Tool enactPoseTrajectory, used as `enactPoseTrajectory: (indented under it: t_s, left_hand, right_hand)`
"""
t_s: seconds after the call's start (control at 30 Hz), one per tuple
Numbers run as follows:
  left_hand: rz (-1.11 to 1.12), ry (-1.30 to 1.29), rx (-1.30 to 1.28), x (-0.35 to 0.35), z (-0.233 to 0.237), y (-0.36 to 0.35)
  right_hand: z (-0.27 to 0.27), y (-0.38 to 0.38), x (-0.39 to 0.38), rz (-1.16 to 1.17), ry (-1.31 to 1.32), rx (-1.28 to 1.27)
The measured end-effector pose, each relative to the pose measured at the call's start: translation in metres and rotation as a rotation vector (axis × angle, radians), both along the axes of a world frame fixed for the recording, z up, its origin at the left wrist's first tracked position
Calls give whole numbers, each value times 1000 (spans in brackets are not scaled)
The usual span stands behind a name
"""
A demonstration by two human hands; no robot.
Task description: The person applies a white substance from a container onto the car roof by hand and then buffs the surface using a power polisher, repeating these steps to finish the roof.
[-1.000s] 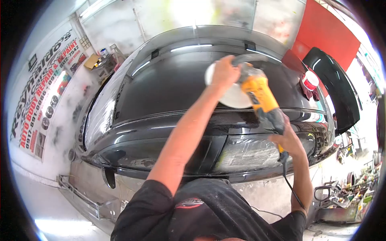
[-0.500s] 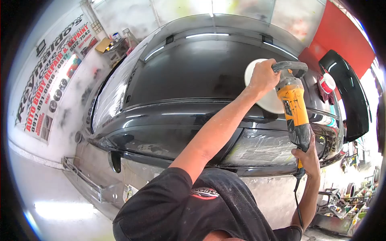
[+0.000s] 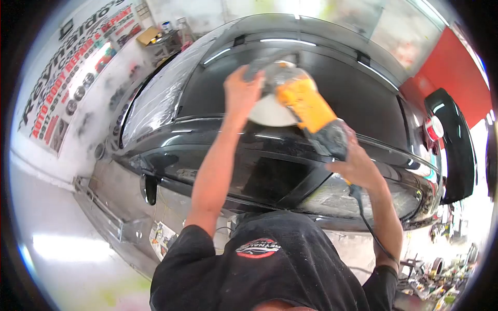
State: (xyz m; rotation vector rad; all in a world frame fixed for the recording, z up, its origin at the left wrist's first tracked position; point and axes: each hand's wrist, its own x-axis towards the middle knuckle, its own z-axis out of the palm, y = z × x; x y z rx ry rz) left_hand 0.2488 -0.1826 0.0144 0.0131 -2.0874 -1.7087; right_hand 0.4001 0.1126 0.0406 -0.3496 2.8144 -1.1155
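Note:
A yellow and black power polisher (image 3: pixel 308 106) with a round white pad (image 3: pixel 272 111) lies over the roof of a glossy black car (image 3: pixel 342 88). My left hand (image 3: pixel 242 93) is closed round the dark front handle at the polisher's head. The rear body of the tool is in my right hand (image 3: pixel 357 163), with the black cord (image 3: pixel 365 217) hanging below it. Tool and hands are blurred by motion. The pad is partly hidden under the tool's head.
Clear plastic (image 3: pixel 155 111) covers the windshield at the left. A red and white container (image 3: pixel 433 128) sits at the car's rear, beside a loose black panel (image 3: pixel 451 147). The side mirror (image 3: pixel 148 188) sticks out at the lower left. Cluttered parts (image 3: pixel 436 274) lie lower right.
The polisher and both hands have swept left across the roof, and the tool is now more slanted. The view has shifted somewhat. Both hands have kept their hold.

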Motion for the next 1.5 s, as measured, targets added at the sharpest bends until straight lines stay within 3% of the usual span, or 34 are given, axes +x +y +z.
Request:
enactPoseTrajectory:
  t_s: [0.03,0.07,0.1,0.2,0.27,0.47,0.7,0.83,0.93,1.07,1.2,1.4,1.43,1.5]
  left_hand:
    - [6,19,66,5,0,-19]
    - [84,52,11,-7,-15,-47]
    - [166,82,-45,-18,-31,-74]
    - [399,-71,139,-6,-40,-131]
    - [410,34,62,3,-37,-165]
    - [435,25,179,-13,-56,-260]
    - [420,4,97,-71,-47,-264]
    - [259,-7,61,-106,-18,-182]
    - [156,-21,14,-135,1,-101]
    - [-36,23,-1,-143,25,16]
    - [-234,56,-77,-126,38,132]
    - [-475,56,-167,-90,38,315]
    - [-513,143,-269,-89,32,343]
    - [-312,364,-264,-79,8,405]
  right_hand:
    - [-12,-7,-12,61,84,54]
    - [-1,-28,-18,64,-91,-29]
    - [-4,-45,-28,92,-108,5]
    - [9,-99,-46,196,-170,60]
    - [9,-130,-64,269,-204,78]
    - [4,-207,-116,421,-179,110]
    - [20,-212,-160,344,-203,160]
    - [26,-140,-169,268,-136,87]
    - [54,-72,-143,117,-279,65]
    - [35,14,-115,-52,-202,-55]
    - [47,97,-57,-196,-171,-125]
    - [21,224,41,-369,40,-223]
    - [29,234,59,-444,-26,-234]
    - [41,251,90,-553,-112,-281]
